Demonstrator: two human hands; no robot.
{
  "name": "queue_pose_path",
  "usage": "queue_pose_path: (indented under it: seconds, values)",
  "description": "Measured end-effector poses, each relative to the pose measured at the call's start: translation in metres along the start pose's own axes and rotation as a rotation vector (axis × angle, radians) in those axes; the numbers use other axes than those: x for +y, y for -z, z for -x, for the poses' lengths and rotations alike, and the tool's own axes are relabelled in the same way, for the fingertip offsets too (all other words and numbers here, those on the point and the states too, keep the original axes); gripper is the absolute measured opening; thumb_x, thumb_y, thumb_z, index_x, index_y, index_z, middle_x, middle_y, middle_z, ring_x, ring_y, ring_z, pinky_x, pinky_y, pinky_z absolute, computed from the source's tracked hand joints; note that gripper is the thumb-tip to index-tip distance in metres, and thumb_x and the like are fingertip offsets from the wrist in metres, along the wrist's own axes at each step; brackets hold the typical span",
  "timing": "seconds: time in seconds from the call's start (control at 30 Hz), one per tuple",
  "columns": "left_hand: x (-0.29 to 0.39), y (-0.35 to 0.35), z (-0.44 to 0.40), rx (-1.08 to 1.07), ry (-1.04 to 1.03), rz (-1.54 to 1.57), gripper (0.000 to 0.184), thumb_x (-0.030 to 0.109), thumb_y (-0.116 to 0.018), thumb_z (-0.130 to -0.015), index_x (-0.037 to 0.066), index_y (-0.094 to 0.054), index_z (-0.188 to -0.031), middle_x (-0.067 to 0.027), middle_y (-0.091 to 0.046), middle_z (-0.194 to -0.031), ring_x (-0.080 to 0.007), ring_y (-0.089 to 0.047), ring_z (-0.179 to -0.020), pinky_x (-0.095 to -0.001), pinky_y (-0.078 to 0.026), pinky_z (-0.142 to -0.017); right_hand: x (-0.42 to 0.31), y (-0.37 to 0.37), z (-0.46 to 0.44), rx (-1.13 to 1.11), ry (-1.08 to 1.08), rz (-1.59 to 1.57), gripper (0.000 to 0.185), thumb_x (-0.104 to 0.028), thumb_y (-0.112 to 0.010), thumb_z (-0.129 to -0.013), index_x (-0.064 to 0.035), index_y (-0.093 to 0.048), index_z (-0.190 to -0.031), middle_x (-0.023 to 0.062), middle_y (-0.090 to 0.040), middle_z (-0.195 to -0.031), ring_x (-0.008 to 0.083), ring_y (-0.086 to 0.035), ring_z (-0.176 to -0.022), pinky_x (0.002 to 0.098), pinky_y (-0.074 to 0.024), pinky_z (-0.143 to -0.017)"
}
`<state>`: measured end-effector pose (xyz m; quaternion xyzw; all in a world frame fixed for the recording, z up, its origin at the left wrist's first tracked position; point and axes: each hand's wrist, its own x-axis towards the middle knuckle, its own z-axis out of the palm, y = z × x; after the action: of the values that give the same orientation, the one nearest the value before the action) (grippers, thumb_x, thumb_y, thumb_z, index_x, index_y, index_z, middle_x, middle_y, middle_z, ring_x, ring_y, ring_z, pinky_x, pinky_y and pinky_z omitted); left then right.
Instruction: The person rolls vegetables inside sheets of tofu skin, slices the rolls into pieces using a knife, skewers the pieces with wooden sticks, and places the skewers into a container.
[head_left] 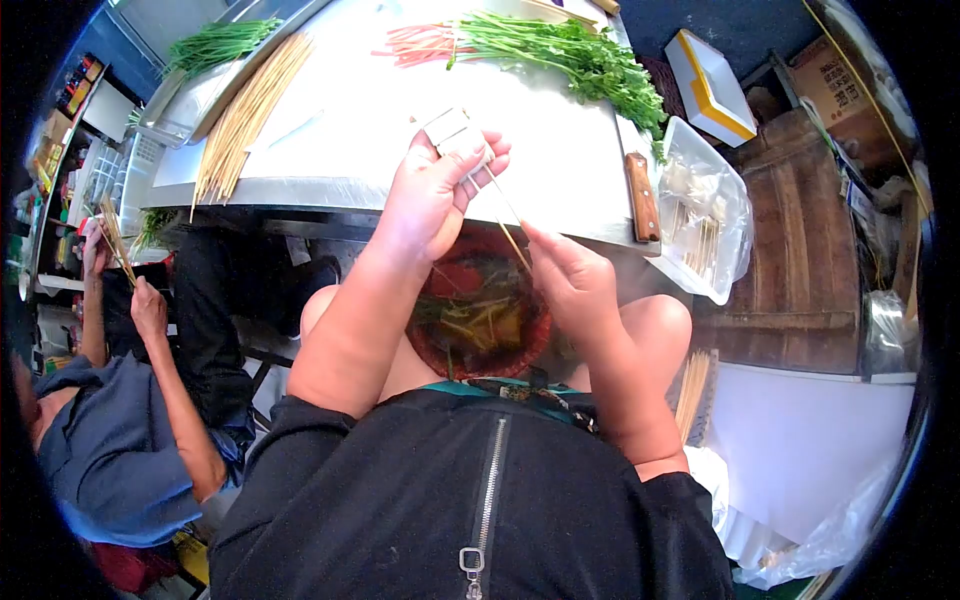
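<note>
Pale, squarish food pieces (448, 127) rest in my left hand (432, 190), its thumb pressed over them and its fingers curled beneath. What food they are I cannot make out. My right hand (575, 275) pinches a thin bamboo skewer (512, 228) between thumb and fingers. The skewer slants up from my right hand to the pale pieces; its tip is hidden at my left hand. Below both hands, between my knees, stands a reddish basket (430, 358) with greenish and yellowish scraps in it.
Bamboo skewers (255, 110) lie at the left of the white table (345, 130). Leafy greens (560, 55) with reddish stems lie at the back. A wooden-handled knife (640, 195) and a plastic-lined container (705, 215) are on the right. At left, another person (130, 420) holds skewers.
</note>
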<state>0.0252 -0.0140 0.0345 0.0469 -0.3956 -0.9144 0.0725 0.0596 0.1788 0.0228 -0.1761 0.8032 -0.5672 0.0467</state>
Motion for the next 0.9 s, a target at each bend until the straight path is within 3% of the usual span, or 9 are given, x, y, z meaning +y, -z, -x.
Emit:
queue_pose_path:
  seconds: [0.1,0.2,0.27,0.4,0.47,0.57,0.9]
  values:
    - [0.006,-0.017,0.014,-0.04,-0.043,-0.104,0.046,0.01,-0.059,-0.098,0.0,-0.038,-0.137,-0.0213,-0.062,-0.119,-0.0318,-0.064,-0.111,-0.0424,-0.055,-0.097,-0.009,0.01,0.014,0.001,-0.061,-0.141,0.028,-0.003,-0.06,-0.096,-0.0041,-0.068,-0.122,0.001,-0.063,-0.075,0.0054,-0.054,-0.065,0.0223,-0.0467,-0.06]
    - [0.031,-0.042,0.028,-0.137,-0.203,0.055,0.048,0.032,-0.057,-0.1,0.002,-0.043,-0.135,-0.0219,-0.061,-0.121,-0.0331,-0.063,-0.112,-0.0476,-0.055,-0.094,-0.02,0.018,0.033,0.0,0.004,-0.197,0.028,-0.004,-0.061,-0.096,-0.0041,-0.067,-0.123,0.0021,-0.067,-0.081,0.0047,-0.056,-0.068,0.0214,-0.0481,-0.063]
    - [0.034,-0.052,0.031,-0.116,-0.174,0.031,0.047,0.031,-0.057,-0.1,0.002,-0.045,-0.135,-0.0217,-0.062,-0.12,-0.033,-0.064,-0.111,-0.0486,-0.055,-0.094,-0.027,0.02,0.043,0.007,0.098,-0.238,0.029,-0.004,-0.061,-0.096,-0.0026,-0.066,-0.124,0.0028,-0.067,-0.085,0.0041,-0.055,-0.068,0.0214,-0.0482,-0.062]
    - [0.03,-0.071,0.046,-0.096,-0.151,0.016,0.04,0.027,-0.056,-0.101,0.003,-0.047,-0.131,-0.0182,-0.065,-0.112,-0.0295,-0.066,-0.103,-0.0471,-0.056,-0.091,-0.031,0.031,0.061,0.044,0.024,-0.273,0.025,-0.007,-0.061,-0.096,-0.0013,-0.068,-0.119,0.0025,-0.066,-0.081,0.0058,-0.058,-0.068,0.0221,-0.0489,-0.062]
    - [0.026,-0.082,0.058,-0.108,-0.167,0.029,0.035,0.024,-0.056,-0.101,0.003,-0.049,-0.127,-0.0154,-0.066,-0.107,-0.0266,-0.067,-0.098,-0.0448,-0.057,-0.089,-0.037,0.043,0.072,-0.017,0.05,-0.182,0.028,-0.011,-0.059,-0.099,0.0003,-0.065,-0.123,-0.0039,-0.061,-0.08,0.0032,-0.053,-0.071,0.0188,-0.044,-0.064]
    - [0.021,-0.099,0.074,-0.152,-0.172,0.006,0.035,0.024,-0.056,-0.101,0.003,-0.048,-0.128,-0.0155,-0.066,-0.106,-0.0261,-0.067,-0.097,-0.0447,-0.057,-0.089,-0.036,0.052,0.084,0.057,0.188,-0.1,0.025,-0.01,-0.059,-0.098,-0.0002,-0.067,-0.119,-0.0031,-0.063,-0.081,0.0028,-0.054,-0.071,0.0188,-0.0444,-0.064]
    - [-0.006,-0.134,0.094,-0.288,-0.071,-0.022,0.034,0.024,-0.053,-0.102,0.003,-0.047,-0.128,-0.0149,-0.066,-0.104,-0.0253,-0.067,-0.094,-0.0441,-0.057,-0.089,-0.039,0.071,0.095,0.187,0.27,-0.1,0.024,-0.005,-0.059,-0.096,0.0024,-0.067,-0.117,0.0,-0.065,-0.08,0.0046,-0.055,-0.066,0.0204,-0.0458,-0.06]
